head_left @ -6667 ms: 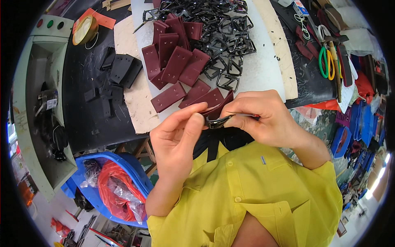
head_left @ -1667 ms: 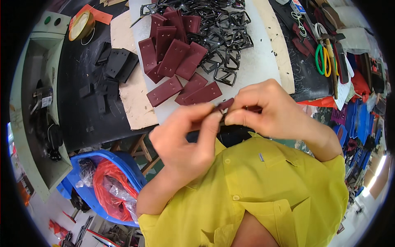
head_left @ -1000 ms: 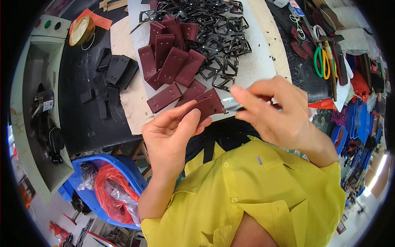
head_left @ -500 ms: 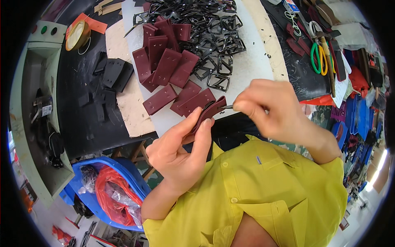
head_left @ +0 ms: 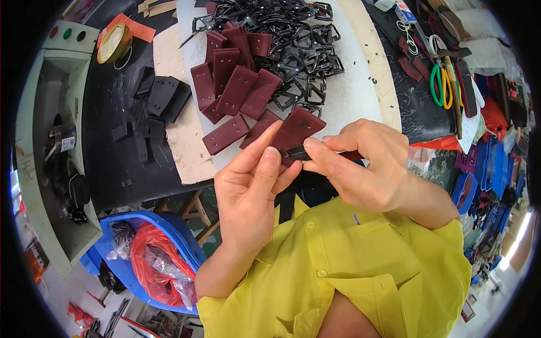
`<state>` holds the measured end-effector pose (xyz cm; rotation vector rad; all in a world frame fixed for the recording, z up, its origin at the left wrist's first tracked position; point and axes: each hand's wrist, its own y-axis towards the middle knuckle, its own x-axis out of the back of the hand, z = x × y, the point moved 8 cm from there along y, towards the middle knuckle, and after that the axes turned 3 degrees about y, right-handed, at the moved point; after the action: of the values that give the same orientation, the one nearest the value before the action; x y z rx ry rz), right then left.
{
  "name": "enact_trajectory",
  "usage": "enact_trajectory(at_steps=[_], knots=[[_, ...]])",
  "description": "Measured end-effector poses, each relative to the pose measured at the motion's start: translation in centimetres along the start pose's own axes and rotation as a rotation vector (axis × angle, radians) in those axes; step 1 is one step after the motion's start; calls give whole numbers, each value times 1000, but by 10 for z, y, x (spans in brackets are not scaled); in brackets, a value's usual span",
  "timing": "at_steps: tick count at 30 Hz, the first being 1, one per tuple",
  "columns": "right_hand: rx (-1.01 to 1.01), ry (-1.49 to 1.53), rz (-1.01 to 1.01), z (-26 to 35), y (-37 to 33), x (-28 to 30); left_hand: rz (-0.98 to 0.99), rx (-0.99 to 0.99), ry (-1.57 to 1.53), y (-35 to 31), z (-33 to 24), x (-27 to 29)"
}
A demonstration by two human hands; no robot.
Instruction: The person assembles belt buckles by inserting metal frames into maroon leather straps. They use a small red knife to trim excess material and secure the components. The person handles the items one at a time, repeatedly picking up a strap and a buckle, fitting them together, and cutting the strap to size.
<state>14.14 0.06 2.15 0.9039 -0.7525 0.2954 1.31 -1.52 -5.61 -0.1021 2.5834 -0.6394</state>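
Note:
In front of my chest, both hands work on one maroon leather strap piece, its flat face turned up. A black metal buckle lies against its lower edge, partly hidden by fingers. My left hand is closed on the leather's left side, with the index finger stretched along its edge. The thumb and fingers of my right hand pinch the buckle from the right; a maroon end shows behind them. Just beyond lies a heap of maroon leather pieces with small holes, touching a large pile of black buckles.
A white sheet lies under the piles. Black leather pieces are to the left, near a yellowish round container. Scissors with green and yellow handles lie at right. A blue bin with red plastic stands below the table.
The leather piece has turned from edge-on to showing its flat face. My right hand has come left and down, up against the piece and my left fingers.

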Motion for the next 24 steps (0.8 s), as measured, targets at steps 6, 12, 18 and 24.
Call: enact_trajectory(at_steps=[6,12,18,24], knots=[[-110,74,78,-8,-2,3,17,26,49,0,4,-3],[-535,304,217,-33,-9,-8,-116,-472,606,-16,-22,-12],[-765,596,265,-46,-20,-13,-134,-675,622,-12,-32,-9],[-1389,1425,56,-47,-57,-42,222,-1424,1136,-36,-32,-42]])
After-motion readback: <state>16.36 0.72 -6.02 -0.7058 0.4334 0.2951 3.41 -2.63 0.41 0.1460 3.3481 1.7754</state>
